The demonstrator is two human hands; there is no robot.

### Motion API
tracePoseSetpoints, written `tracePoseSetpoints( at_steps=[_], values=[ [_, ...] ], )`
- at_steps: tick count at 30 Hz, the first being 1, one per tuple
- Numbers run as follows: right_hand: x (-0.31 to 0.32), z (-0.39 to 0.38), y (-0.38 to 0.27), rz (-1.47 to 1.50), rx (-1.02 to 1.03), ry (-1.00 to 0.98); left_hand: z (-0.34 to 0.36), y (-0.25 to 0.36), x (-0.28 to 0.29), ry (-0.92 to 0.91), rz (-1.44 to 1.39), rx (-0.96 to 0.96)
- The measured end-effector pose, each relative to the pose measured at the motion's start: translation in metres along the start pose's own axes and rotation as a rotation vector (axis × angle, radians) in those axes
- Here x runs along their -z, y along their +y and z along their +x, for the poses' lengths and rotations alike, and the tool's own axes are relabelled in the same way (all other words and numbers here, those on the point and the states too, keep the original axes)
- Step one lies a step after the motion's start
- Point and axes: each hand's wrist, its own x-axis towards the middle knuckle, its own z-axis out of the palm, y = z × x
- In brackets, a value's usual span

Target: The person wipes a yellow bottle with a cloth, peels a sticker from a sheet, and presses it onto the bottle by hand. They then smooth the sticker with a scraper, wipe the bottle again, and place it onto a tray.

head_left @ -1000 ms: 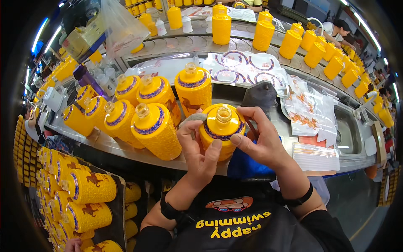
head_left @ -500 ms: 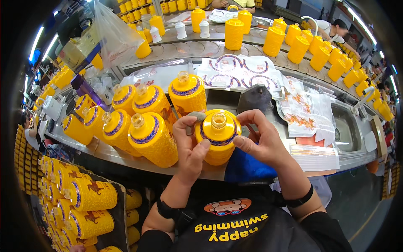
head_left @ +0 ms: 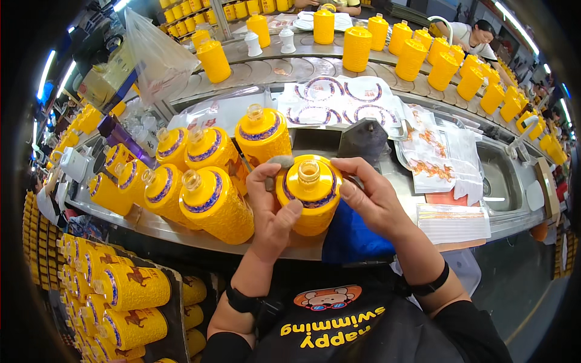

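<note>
A yellow bottle (head_left: 310, 213) with a clear open neck stands upright at the steel table's front edge, between my two hands. A blue-purple patterned band circles its shoulder. My left hand (head_left: 270, 209) grips the bottle's left side, thumb on the front of the shoulder. By its fingertips is a grey rounded piece (head_left: 282, 162), and I cannot tell whether it is worn or held. My right hand (head_left: 378, 202) curls against the other side, thumb near the band's right end. Several banded yellow bottles (head_left: 221, 206) stand close on the left.
Decal sheets with curved bands (head_left: 339, 100) and horse decals (head_left: 431, 154) lie behind and to the right. A dark block (head_left: 365, 142) sits behind the bottle, a blue cloth (head_left: 350, 236) beside it. A sink (head_left: 502, 175) is at right. Bottles line the conveyor (head_left: 284, 68); a co-worker (head_left: 475, 39) leans over it.
Bottles on the conveyor have shifted leftward. My hands and the held bottle keep nearly the same place, with the right fingers moved slightly along the shoulder. The view has turned slightly.
</note>
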Motion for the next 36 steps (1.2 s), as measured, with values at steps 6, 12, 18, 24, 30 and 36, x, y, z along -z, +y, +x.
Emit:
tracePoseSetpoints(
  at_steps=[6,12,18,24,30,36],
  values=[
    [0.008,0.001,0.006,-0.198,0.088,0.03,-0.006,0.004,-0.008,0.096,0.036,-0.027],
    [0.002,0.005,0.011,-0.285,0.129,0.002,0.0,0.007,-0.007,-0.001,0.308,-0.023],
    [-0.002,0.004,0.012,-0.23,0.131,0.038,-0.001,0.007,-0.011,0.043,0.423,-0.039],
    [-0.002,0.004,0.012,-0.237,0.117,0.04,0.0,0.005,-0.011,0.04,0.405,-0.059],
    [-0.002,0.003,0.013,-0.234,0.129,0.052,-0.001,0.004,-0.012,0.049,0.427,-0.068],
    [-0.002,0.004,0.011,-0.227,0.127,0.043,0.0,0.004,-0.012,0.046,0.424,-0.089]
  ],
)
